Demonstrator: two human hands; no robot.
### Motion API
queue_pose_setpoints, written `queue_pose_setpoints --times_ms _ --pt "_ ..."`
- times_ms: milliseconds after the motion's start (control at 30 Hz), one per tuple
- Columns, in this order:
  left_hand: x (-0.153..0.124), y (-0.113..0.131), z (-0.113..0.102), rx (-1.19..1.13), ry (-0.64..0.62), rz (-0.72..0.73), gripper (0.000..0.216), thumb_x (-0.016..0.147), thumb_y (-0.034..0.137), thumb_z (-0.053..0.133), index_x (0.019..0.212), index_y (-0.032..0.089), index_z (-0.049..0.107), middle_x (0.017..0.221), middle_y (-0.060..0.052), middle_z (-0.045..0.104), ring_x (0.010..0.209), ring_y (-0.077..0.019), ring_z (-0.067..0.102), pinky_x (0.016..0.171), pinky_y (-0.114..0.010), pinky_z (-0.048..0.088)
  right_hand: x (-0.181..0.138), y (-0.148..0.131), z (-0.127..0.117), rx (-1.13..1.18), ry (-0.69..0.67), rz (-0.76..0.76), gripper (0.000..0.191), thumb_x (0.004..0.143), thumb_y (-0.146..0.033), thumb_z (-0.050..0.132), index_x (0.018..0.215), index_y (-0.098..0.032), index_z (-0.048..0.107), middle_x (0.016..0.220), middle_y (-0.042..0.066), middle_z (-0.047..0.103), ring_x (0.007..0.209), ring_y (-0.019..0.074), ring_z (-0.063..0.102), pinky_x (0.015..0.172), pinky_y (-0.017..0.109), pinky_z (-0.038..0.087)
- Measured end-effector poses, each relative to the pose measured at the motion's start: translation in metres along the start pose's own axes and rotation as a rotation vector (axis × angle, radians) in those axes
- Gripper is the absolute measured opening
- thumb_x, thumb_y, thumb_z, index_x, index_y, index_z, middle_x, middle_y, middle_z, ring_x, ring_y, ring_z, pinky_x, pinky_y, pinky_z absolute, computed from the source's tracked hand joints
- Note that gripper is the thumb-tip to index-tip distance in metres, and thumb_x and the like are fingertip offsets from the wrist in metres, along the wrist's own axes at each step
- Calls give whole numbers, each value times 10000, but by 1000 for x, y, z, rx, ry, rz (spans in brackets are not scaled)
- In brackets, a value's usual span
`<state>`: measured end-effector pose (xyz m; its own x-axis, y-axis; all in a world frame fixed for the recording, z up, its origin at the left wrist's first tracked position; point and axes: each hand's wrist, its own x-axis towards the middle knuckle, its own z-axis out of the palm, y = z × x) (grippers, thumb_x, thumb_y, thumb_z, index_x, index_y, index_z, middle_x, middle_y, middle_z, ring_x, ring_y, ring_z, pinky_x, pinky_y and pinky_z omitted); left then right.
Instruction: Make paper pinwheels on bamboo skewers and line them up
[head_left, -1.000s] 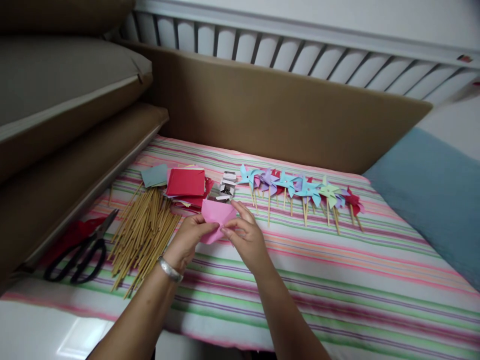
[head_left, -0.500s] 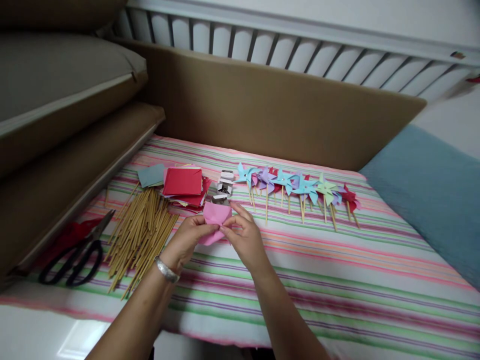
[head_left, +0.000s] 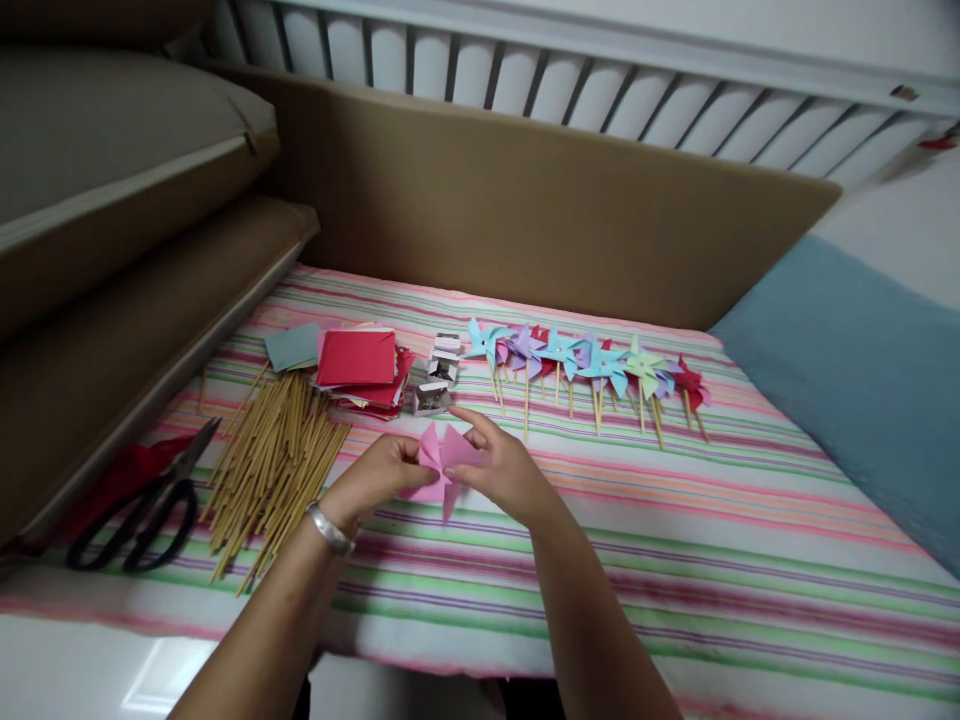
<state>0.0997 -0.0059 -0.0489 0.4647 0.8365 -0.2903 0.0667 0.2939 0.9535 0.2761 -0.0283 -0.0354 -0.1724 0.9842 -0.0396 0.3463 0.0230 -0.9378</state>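
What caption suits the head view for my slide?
Left hand and right hand holding folded pink paper over striped cloth, sticks at left, pinwheels at right.

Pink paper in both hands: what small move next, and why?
I'd probably have the left hand pinch the pink paper at its centre and free the right hand for the nearest small box: the folds gather between both hands, the box lies just beyond the right one, and blue pinwheels show a centre dot, while none shows on this paper.

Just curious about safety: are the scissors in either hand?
No, the scissors lie beside the sticks, while the left hand and right hand hold pink paper.
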Motion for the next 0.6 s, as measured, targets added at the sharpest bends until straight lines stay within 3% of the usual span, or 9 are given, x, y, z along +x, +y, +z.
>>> queue_pose_setpoints --times_ms 267,500,600 --pt "4 -7 3 48 -50 3 124 601 229 646 535 143 586 457 58 418 435 -67 293 456 -226 193 1 3 4 193 -61 109 644 632 -125 632 1255 -241 516 746 -28 612 525 89 489 472 196 385" --pt "2 -3 3 64 -6 -12 135 595 234 666 541 136 590 437 65 410 424 -60 288 443 -218 183 3 4 11 270 -58 112 626 611 -87 632 1216 -217 534 715 -30 612 565 98 521 469 178 387" --pt "3 -4 -1 -27 22 26 140 577 228 716 597 138 611 484 47 504 443 -70 398 460 -206 260 6 8 12 338 -24 146 644 593 -102 656 1214 -213 528 723 -30 631 560 100 538 477 183 391"
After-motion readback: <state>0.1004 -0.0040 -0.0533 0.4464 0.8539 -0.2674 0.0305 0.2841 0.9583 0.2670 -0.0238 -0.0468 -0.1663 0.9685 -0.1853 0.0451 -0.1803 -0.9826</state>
